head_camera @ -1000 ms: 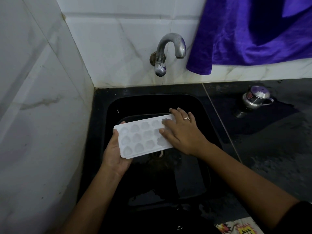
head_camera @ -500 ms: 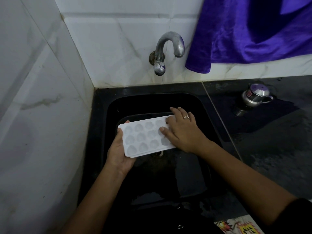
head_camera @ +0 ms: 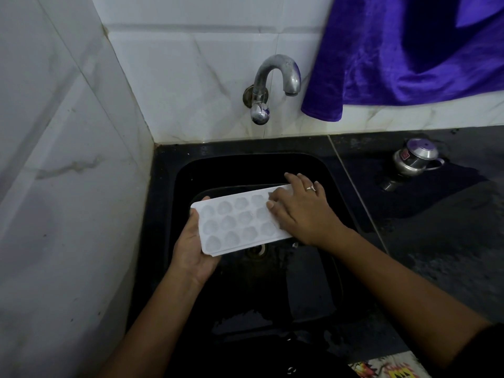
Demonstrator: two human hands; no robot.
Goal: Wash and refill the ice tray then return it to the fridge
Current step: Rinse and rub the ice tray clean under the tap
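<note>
Above the black sink (head_camera: 163, 203), a white plastic ice tray (head_camera: 234, 225) is gripped at one end by the left hand (head_camera: 191, 253), the right hand (head_camera: 302, 214) lying straight-fingered on the other.

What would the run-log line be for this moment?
phase: wash | ice tray: held over sink | left hand: grips tray end | right hand: rests on other end | tap: no water visible

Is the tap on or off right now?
Off. No stream of water falls from the tap into the sink.
</note>
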